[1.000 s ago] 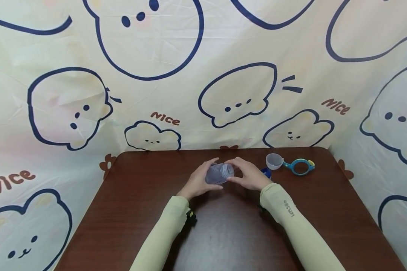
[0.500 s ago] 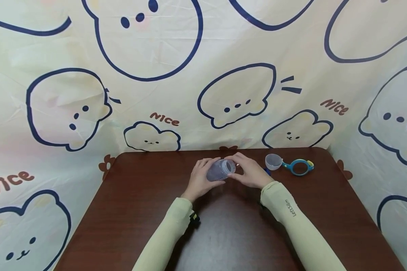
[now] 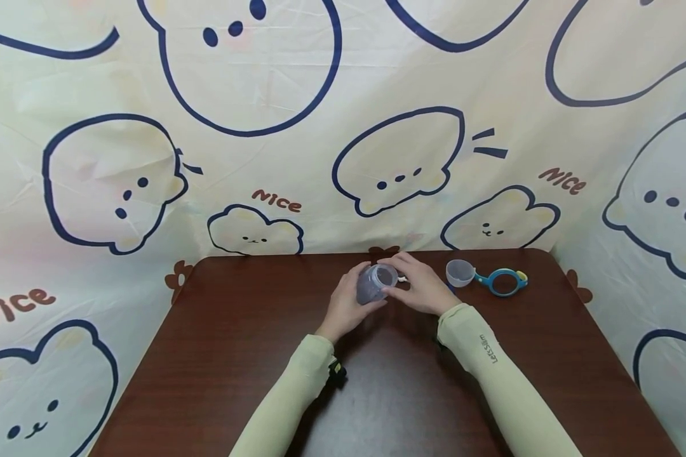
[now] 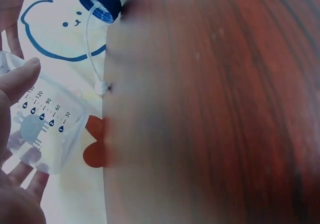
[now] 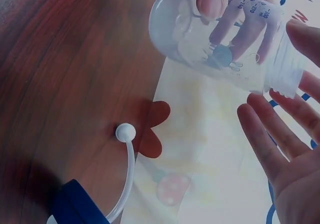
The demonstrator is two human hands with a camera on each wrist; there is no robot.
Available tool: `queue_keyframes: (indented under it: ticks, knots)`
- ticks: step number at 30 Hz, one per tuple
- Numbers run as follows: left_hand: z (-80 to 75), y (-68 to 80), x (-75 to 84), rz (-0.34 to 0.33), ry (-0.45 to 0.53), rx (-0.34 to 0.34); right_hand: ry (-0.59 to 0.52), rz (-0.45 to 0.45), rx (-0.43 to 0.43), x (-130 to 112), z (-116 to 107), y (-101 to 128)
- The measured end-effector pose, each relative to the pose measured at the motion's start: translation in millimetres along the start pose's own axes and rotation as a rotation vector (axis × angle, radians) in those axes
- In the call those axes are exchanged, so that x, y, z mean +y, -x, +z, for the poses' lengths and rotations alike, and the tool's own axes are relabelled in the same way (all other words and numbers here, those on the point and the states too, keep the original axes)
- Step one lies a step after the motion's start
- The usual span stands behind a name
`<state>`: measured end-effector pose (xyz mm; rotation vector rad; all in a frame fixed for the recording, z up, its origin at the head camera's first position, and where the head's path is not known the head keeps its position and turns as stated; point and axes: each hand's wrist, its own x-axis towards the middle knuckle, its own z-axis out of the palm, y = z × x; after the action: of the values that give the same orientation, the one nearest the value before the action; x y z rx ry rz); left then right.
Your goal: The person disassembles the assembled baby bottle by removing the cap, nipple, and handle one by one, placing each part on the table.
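A clear baby bottle (image 3: 369, 289) with printed scale marks is held tilted above the table, its uncapped mouth facing up toward the head camera. My left hand (image 3: 345, 309) grips the body, thumb on one side and fingers on the other. At the threaded neck, my right hand (image 3: 422, 289) has its thumb on one side and fingertips against the other; its remaining fingers spread out in the right wrist view. Below lies a blue screw collar (image 4: 102, 3) with a thin straw (image 5: 129, 169) ending in a white weight (image 5: 125, 133). In the head view my right hand mostly hides the collar.
On the brown table (image 3: 251, 343), right of my hands, stand a translucent cup-shaped cap (image 3: 460, 273) and a blue ring-shaped handle piece (image 3: 488, 280) with a yellow tip. A cartoon-printed cloth (image 3: 314, 158) hangs behind the table's far edge.
The bottle has turned so its mouth faces more toward the head camera. My left hand has shifted slightly right with it; my right hand stays at the neck.
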<state>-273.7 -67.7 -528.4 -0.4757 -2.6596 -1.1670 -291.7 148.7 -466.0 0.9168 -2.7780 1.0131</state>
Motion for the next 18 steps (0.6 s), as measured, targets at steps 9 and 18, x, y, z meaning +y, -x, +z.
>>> queue_keyframes:
  ticks: [9, 18]
  knots:
    - [9.1, -3.7, 1.7, -0.042, 0.119, -0.087, 0.006, 0.020, 0.032, 2.8, 0.5, 0.0]
    - [11.4, -0.8, 6.3, -0.094, 0.103, -0.105, 0.014, 0.061, 0.029, 3.1, 5.1, -1.0]
